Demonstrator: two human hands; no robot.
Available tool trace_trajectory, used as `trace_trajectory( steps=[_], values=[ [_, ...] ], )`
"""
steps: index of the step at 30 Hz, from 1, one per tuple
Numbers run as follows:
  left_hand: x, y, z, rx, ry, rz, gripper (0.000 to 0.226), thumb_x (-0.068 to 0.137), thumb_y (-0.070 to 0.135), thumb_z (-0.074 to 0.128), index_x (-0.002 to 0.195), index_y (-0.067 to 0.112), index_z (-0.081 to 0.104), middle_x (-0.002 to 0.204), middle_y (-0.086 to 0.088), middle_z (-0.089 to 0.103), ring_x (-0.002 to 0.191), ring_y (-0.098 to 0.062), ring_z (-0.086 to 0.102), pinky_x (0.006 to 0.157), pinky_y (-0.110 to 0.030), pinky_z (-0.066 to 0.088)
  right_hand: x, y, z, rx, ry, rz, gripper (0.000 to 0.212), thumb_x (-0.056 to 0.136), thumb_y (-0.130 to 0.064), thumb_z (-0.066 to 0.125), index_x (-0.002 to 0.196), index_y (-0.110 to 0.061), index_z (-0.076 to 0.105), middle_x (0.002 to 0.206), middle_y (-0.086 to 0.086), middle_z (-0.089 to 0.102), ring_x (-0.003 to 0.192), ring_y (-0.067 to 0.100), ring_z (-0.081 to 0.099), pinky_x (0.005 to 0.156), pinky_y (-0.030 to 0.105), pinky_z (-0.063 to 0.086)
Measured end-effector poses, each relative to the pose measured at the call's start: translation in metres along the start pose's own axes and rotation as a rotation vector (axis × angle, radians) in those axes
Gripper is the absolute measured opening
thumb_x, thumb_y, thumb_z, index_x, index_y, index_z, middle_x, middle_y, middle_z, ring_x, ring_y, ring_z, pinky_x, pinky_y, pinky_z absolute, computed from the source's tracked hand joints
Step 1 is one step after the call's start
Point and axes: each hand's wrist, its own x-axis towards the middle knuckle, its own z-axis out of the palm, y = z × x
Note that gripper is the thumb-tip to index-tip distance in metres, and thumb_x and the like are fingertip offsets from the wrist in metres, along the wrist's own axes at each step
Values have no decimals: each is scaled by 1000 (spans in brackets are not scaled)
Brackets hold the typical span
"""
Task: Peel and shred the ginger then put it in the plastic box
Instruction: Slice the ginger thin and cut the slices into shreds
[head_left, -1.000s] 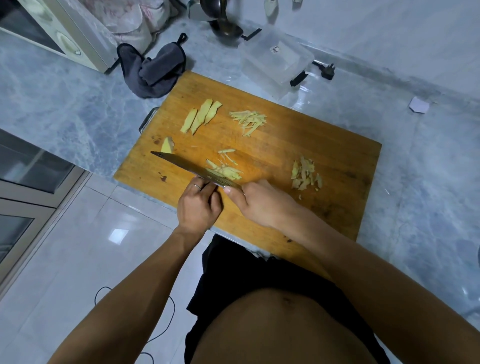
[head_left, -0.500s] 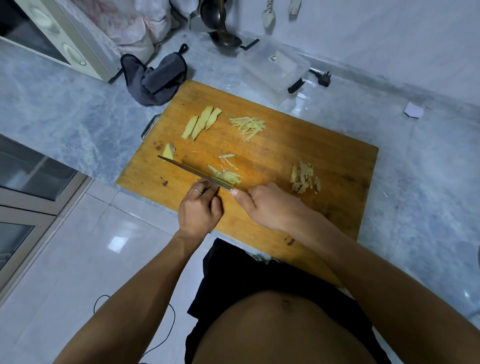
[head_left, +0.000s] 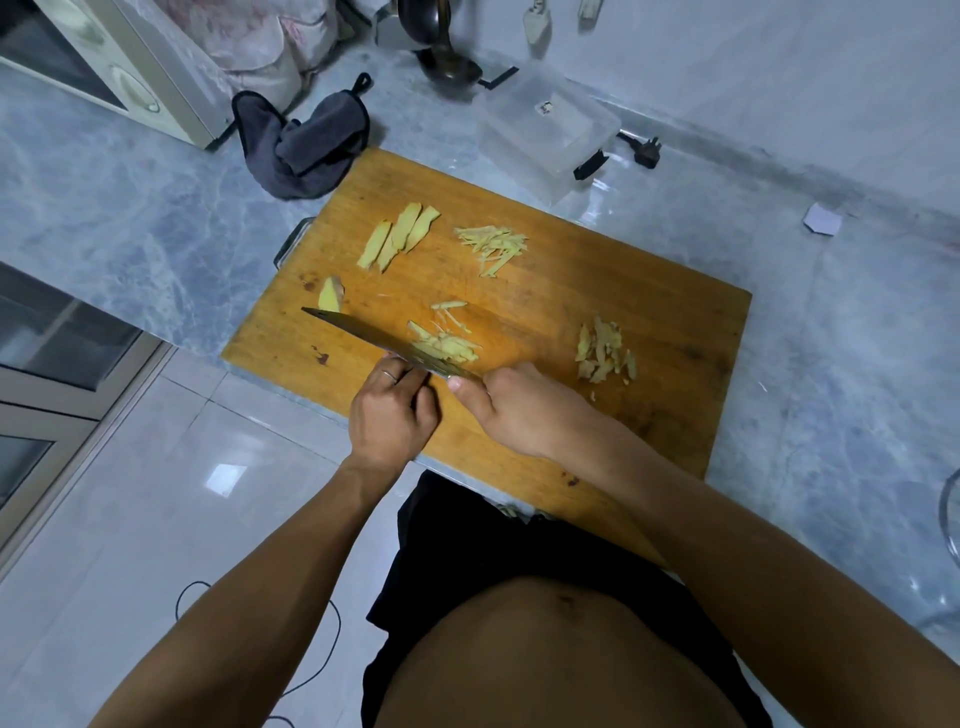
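Label (head_left: 545, 108), unreadable, on plastic box (head_left: 550, 130) beyond cutting board (head_left: 571, 291).

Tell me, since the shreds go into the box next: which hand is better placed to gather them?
Right. The right hand lies beside the shreds; the left hand grips the knife.

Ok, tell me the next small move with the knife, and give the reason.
Probably bring the knife down for another thin cut through the ginger slices under the blade. The left hand grips the handle, the right hand steadies beside them, and that stack is only partly shredded.
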Motion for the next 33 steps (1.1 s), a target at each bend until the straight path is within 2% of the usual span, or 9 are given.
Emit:
trace_trajectory(
  steps=[3,6,11,15,18,22,25,28,33],
  values=[
    [-1,0,0,0,5,-3,26,82,13,47,77,3,70,79,-11,60,71,-32,58,57,-22,30,0,1,3,1,15,-7,57,103,-59,24,64,-19,38,70,7,40,60,27,43,49,31,22],
    [-1,-1,2,-3,-23,-7,28,83,14,46,84,4,72,87,-11,64,80,-32,63,59,-22,35,1,2,5,44,34,-5,58,103,-60,25,64,-19,40,72,8,46,63,28,49,52,32,29],
    [-2,1,0,4,-50,-5,30,82,15,48,92,6,74,93,-10,66,84,-30,63,57,-24,41,-3,5,2,20,49,-16,59,103,-60,24,64,-19,41,70,6,46,62,24,47,51,33,30],
    [-2,0,-2,-8,-61,-9,30,82,14,48,94,4,74,94,-10,66,86,-29,62,59,-24,42,-7,8,1,25,79,-55,69,102,-60,25,65,-7,49,67,12,53,64,35,57,58,45,47],
    [-3,-2,-2,-17,-62,1,30,82,12,49,96,4,74,95,-10,67,89,-30,64,60,-26,46,-7,10,-1,26,65,-66,69,102,-60,25,66,-7,49,63,13,50,58,31,52,59,49,50],
    [-2,-1,-2,-18,-65,-15,30,82,12,49,96,5,74,95,-11,67,88,-31,65,60,-26,46,-6,6,-4,26,43,-54,68,103,-58,24,62,-8,46,61,10,46,56,29,48,59,45,49],
    [-2,-1,-2,-10,-60,-10,28,82,12,49,92,4,74,92,-11,66,85,-32,64,59,-25,43,-5,4,-5,28,29,-50,65,104,-56,26,62,-9,42,61,10,45,54,28,43,54,37,38],
    [-2,-2,-1,0,-60,-7,25,82,12,49,86,4,72,86,-11,63,79,-32,61,58,-23,37,-3,5,0,15,28,-44,63,104,-57,26,65,-11,43,69,11,47,59,28,47,50,32,31],
    [-4,2,-1,24,-47,-17,27,83,14,45,81,4,69,88,-14,62,77,-31,56,53,-27,43,-3,8,12,0,54,-28,59,102,-61,25,69,-17,44,79,12,53,65,30,52,48,32,27]
  ],
)
